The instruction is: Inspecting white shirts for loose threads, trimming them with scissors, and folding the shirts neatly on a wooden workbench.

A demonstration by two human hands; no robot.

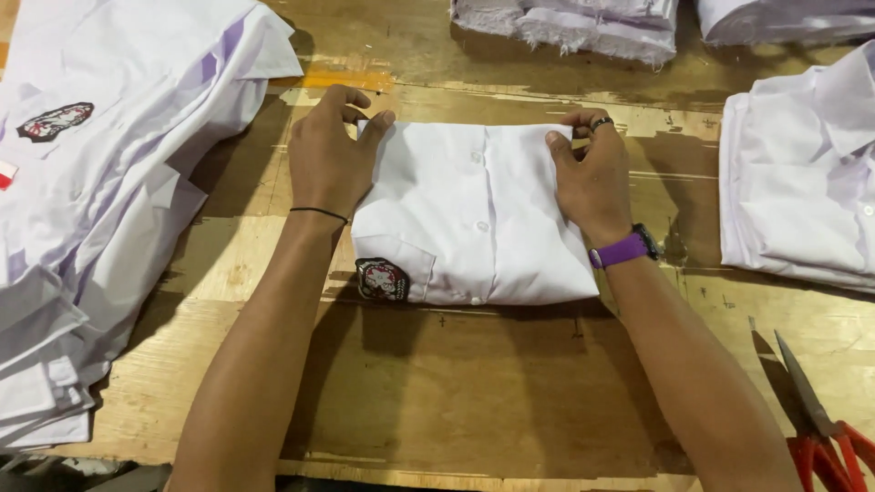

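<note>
Your left hand (pixel 324 159) and right hand (pixel 592 178): fingers pinch the far corners of one folded white shirt (pixel 474 214) | shirt lies mid-surface (pixel 474 401), one crest patch (pixel 382 280) | two shirt stacks: left (pixel 100 182), right (pixel 797 191) | one pair of red-handled scissors (pixel 820 424), lower right

The single head-mounted camera looks steeply down and forward from the person's own position onto the wooden counter (pixel 474 401), at close range, with both forearms entering from the bottom edge and the counter's near edge in frame.
</note>
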